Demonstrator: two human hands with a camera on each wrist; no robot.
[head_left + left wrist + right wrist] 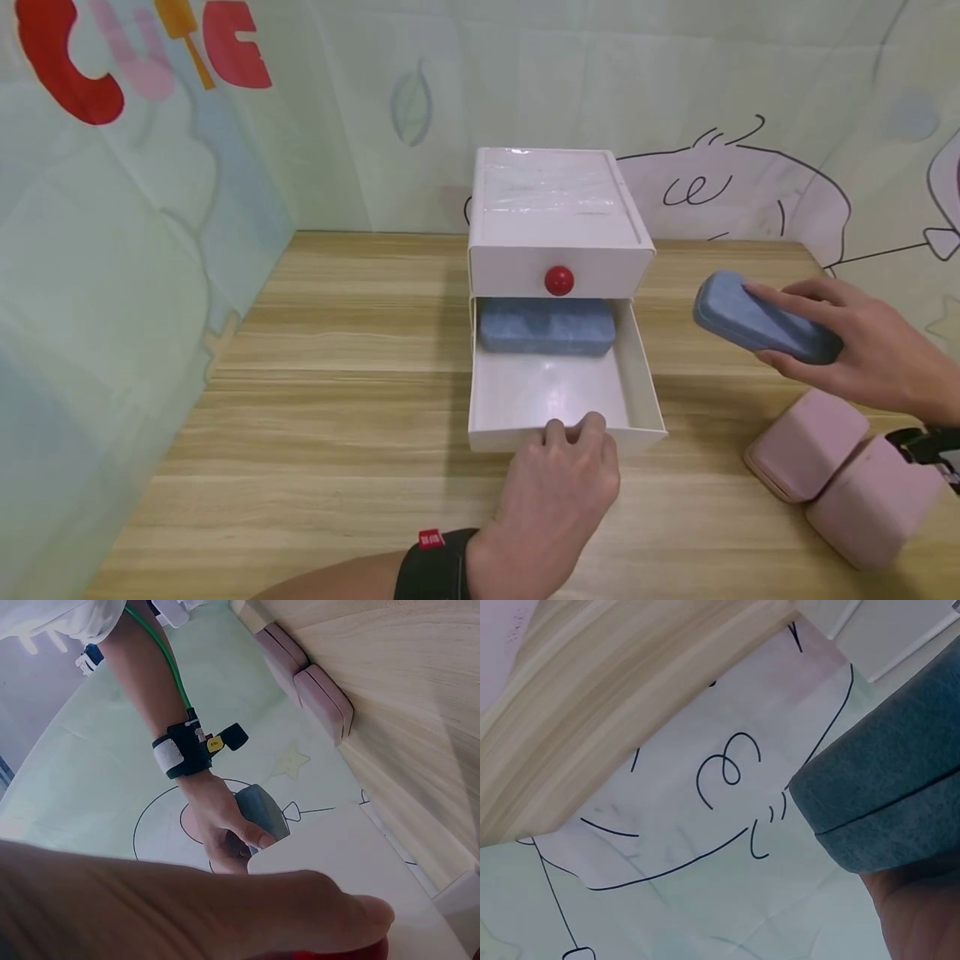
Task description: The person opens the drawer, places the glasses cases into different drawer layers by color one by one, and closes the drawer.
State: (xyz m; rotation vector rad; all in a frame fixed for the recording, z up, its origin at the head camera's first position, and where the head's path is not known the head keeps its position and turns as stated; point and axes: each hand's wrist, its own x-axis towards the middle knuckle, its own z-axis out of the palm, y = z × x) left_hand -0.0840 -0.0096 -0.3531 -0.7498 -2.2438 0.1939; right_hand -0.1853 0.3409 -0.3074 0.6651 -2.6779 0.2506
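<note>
A white two-drawer box (551, 200) stands on the table, its lower drawer (551, 392) pulled out. Inside that drawer, at the back, lies a blue glasses case (547, 327). My left hand (558, 492) is at the drawer's front, fingers curled, gripping its red knob (330, 954); the head view hides this knob behind the hand. To the right of the box, my right hand (870, 342) holds a second blue glasses case (757, 321) above the table, thumb and fingers on opposite sides. A seam runs along this case (885, 780) in the right wrist view.
Two pink cases (810, 446) stand side by side on the wooden table (337, 400), below my right hand. The upper drawer, with a red knob (558, 281), is closed. A printed cloth (352, 108) hangs behind and along the sides.
</note>
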